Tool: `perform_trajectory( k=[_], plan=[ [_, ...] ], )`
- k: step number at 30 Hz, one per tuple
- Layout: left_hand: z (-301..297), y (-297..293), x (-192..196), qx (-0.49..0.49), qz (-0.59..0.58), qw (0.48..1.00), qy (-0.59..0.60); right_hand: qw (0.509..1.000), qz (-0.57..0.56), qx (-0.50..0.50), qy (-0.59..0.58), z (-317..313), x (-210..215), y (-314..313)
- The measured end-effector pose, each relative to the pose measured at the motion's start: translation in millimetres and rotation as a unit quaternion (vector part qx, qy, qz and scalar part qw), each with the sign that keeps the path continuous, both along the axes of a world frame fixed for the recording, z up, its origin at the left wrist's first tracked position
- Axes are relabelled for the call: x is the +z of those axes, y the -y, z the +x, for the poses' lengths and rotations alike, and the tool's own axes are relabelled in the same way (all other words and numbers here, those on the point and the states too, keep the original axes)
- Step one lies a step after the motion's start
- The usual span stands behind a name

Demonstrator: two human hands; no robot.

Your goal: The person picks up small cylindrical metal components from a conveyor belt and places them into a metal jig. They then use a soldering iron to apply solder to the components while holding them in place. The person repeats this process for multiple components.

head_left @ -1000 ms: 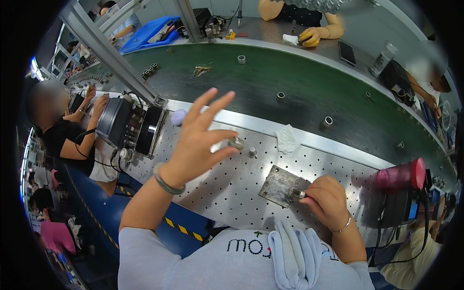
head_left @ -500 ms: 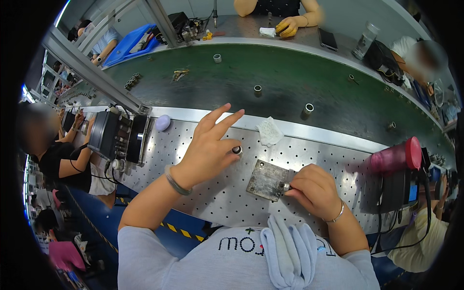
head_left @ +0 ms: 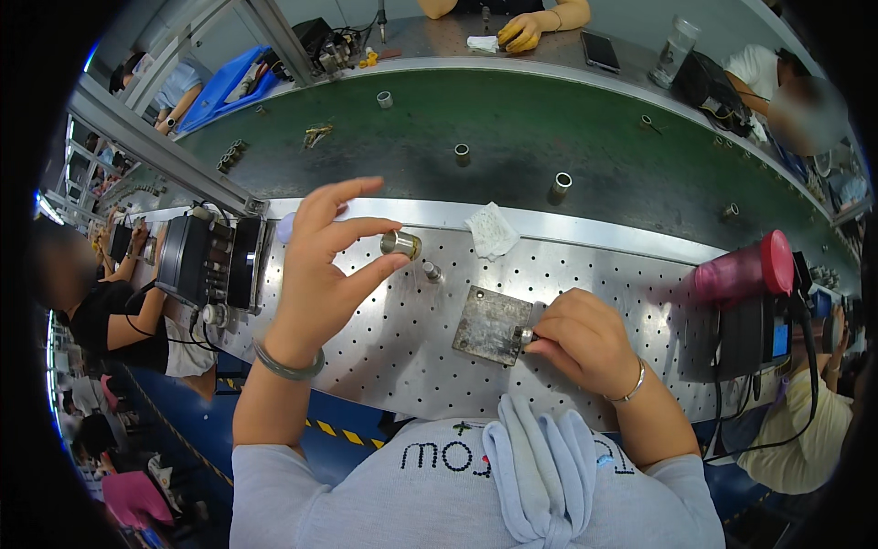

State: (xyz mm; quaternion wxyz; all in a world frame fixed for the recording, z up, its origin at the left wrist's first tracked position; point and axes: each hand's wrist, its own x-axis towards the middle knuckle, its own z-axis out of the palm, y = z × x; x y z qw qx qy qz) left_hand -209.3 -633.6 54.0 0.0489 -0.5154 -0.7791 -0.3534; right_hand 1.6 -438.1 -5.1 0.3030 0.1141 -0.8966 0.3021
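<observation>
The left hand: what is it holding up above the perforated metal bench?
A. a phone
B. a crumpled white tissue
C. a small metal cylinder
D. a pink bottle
C: the left hand pinches a small metal cylinder between thumb and fingertips, raised over the perforated bench. The pink bottle lies off to the right and the crumpled tissue sits on the bench edge, both untouched.

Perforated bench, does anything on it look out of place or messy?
Only a crumpled white wipe lying loose at the far edge of the perforated bench; nothing looks spilled or broken. The left hand pinches a small metal cylinder.
</observation>
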Motion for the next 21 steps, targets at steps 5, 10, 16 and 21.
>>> perform_trajectory(
  k=[5,10,16,21],
  plan=[
    [26,5,-32,-0.073,0.053,0.936,0.341,1.000,-0.003,-0.003,-0.001,1,-3,0],
    [59,-8,-43,-0.107,0.038,0.828,0.550,1.000,-0.010,-0.011,-0.001,2,-6,1],
    [71,-12,-52,-0.082,0.034,0.745,0.661,1.000,-0.008,-0.011,-0.009,3,-8,0],
    [67,-2,-55,-0.062,0.050,0.744,0.664,1.000,0.001,-0.019,0.000,2,-6,2]
  ],
)
